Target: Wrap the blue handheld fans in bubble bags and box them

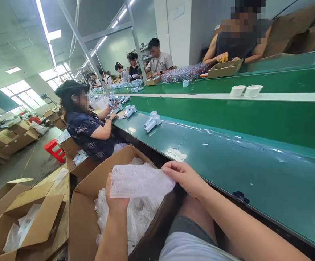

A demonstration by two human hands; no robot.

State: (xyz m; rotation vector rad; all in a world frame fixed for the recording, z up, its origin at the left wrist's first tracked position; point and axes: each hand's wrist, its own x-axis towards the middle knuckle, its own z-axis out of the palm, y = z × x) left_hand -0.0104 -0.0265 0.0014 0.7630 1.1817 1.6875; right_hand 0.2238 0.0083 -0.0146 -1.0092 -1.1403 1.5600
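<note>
A translucent bubble-wrap bag is stretched out between my hands, above an open cardboard box. My left hand grips its left end from below, with most of the fingers hidden behind the plastic. At the right end, my right hand pinches the edge of the bag between thumb and fingers. More crumpled clear plastic bags fill the box underneath. Several light blue and white devices lie together on the green workbench, beyond my hands.
A co-worker sits at the left by the bench, holding a device. Across the green conveyor more people work. Two white cups stand on the divider. Open boxes lie lower left, near a red stool.
</note>
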